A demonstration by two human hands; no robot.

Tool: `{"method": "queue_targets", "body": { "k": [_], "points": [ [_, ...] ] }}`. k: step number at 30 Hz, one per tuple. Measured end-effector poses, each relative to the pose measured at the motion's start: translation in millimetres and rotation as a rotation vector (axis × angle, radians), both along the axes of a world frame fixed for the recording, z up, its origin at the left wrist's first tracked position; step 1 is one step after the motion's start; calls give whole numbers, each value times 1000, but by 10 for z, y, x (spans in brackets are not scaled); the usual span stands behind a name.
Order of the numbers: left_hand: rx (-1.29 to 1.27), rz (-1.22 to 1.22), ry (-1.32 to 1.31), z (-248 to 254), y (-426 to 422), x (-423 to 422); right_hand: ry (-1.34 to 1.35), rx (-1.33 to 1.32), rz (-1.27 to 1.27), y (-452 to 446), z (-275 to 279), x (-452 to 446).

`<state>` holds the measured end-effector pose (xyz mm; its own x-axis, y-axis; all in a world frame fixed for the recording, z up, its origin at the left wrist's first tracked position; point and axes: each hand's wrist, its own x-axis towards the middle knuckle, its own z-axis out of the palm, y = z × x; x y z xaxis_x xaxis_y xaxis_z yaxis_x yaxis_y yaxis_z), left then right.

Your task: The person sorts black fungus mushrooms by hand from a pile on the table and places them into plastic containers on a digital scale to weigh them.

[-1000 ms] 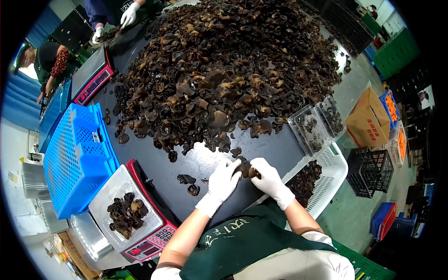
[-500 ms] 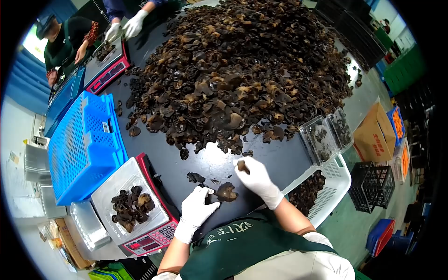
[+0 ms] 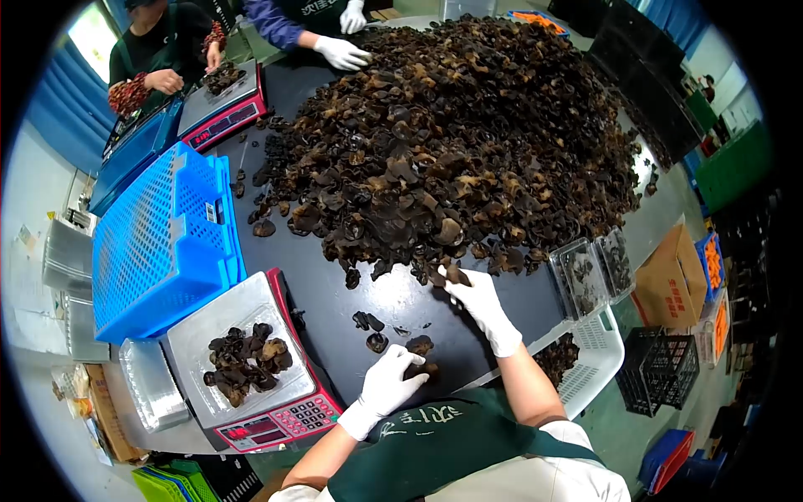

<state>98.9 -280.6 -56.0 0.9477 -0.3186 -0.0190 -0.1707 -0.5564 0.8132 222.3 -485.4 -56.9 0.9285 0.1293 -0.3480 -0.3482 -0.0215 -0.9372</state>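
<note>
My right hand (image 3: 483, 308), in a white glove, pinches a dark wood ear mushroom (image 3: 452, 275) at the near edge of the big wood ear pile (image 3: 468, 159). My left hand (image 3: 386, 386), gloved too, hovers low over the black table with thumb and fingers apart. Beside its fingertips lies a brown wood ear piece (image 3: 420, 345), partly overlapped by the hand in this view. A few smaller dark pieces (image 3: 368, 321) rest just beyond. To the left, a red-rimmed scale (image 3: 293, 410) carries a clear tray with a heap of wood ears (image 3: 247, 361).
A blue crate (image 3: 159, 251) stands behind the scale. Clear tubs (image 3: 581, 276) and a white basket (image 3: 598, 360) holding wood ears are at the right. Across the table, a co-worker's gloved hand (image 3: 343, 53) touches the pile; another person stands by a second scale (image 3: 222, 121).
My right hand has moved up and right to the pile's edge. My left hand has shifted right and slightly down. The far co-worker's hands have moved from the second scale to the pile.
</note>
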Motion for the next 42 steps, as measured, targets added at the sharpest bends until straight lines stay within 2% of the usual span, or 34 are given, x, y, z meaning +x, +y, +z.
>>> {"method": "queue_targets", "body": {
  "k": [1,2,4,5,6,8,10,11,12,14,15,16,18,19,20,21,22,23,24,25,26,27,28,29,30,32,34,36,37,38,40,41,42],
  "points": [
    [-124,62,194,85,17,13,77,115,-2,-23,61,-38],
    [-288,124,281,-36,16,-2,158,230,-1,-37,79,-117],
    [-740,224,742,-68,50,85,176,303,19,79,165,-251],
    [-951,269,816,2,57,106,206,223,72,166,296,-306],
    [-1096,362,997,111,56,180,130,170,148,196,211,-379],
    [-1507,284,1096,90,74,188,-77,-1,312,328,161,-531],
    [-1535,311,985,-201,20,139,-421,-161,323,595,293,-701],
    [-1548,324,929,-346,-9,112,-723,-335,312,731,276,-759],
    [-1644,353,931,-355,9,103,-863,-481,348,848,349,-789],
    [-1865,327,992,-362,100,97,-765,-448,418,912,402,-841],
    [-1876,299,1055,-62,167,109,-589,-534,519,920,522,-859],
    [-1780,393,1037,-33,181,100,-686,-627,615,882,464,-914],
    [-1674,522,942,86,207,80,-601,-564,719,853,577,-916],
    [-1685,516,899,8,230,42,-646,-464,676,865,620,-903],
    [-1785,433,892,-78,319,-4,-435,-183,582,906,744,-900],
    [-1791,387,857,-22,400,-28,-424,-66,519,886,695,-885],
    [-1796,343,824,101,493,-50,-408,50,456,844,644,-857],
    [-1715,397,743,434,610,-84,-392,41,423,832,717,-802],
    [-1566,490,597,674,726,-128,-359,64,379,827,720,-758],
    [-1090,486,373,895,923,-190,-386,-20,405,786,691,-703],
    [-1175,610,279,1021,1032,-190,-412,-107,428,752,662,-662],
    [-898,825,150,1148,1149,-228,-491,-237,422,750,670,-648],
    [-489,806,-368,1135,1300,-196,-489,-249,416,717,655,-650],
    [-133,825,-577,1025,1498,-200,-531,-329,455,676,615,-645],
    [23,882,-554,948,1641,-241,-573,-409,496,637,572,-637],
    [434,807,-453,1018,1794,-258,-569,-416,472,589,475,-659],
    [589,683,-366,872,1861,-279,-576,-418,472,543,389,-664],
    [591,679,-338,910,1827,-365,-558,-423,469,547,431,-662],
    [510,712,-369,906,1860,-403,-558,-432,463,541,457,-662],
    [401,801,-396,951,1888,-451,-560,-438,462,534,471,-656],
    [204,989,-609,846,2140,-579,-581,-482,462,504,472,-627],
    [320,1118,-630,894,2261,-698,-603,-505,464,480,460,-612],
    [154,1305,-600,959,2331,-786,-626,-530,462,454,447,-595]
  ]
}}
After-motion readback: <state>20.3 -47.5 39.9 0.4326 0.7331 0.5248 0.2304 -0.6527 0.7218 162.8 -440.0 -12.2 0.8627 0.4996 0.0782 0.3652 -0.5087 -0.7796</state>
